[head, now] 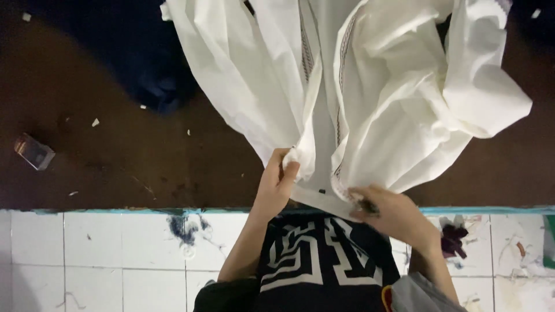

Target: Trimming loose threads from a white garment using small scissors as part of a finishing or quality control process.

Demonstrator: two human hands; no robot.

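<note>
A large white garment (370, 86) with thin dark stitched lines down its front lies bunched on a dark brown table (115, 144). My left hand (277, 179) pinches a fold of its near edge between thumb and fingers. My right hand (393, 211) grips the edge a little to the right, with a small dark object, unclear what, between the fingers. A flat white strip of the cloth with a small dark spot stretches between both hands. Below them I see my dark shirt (324, 260) with white lettering.
A dark blue cloth (156, 86) lies at the table's far left. A small shiny rectangular object (33, 151) sits near the left edge, with white scraps scattered around. The table edge has a teal strip (491, 210). White floor tiles (115, 260) below carry thread and fabric bits.
</note>
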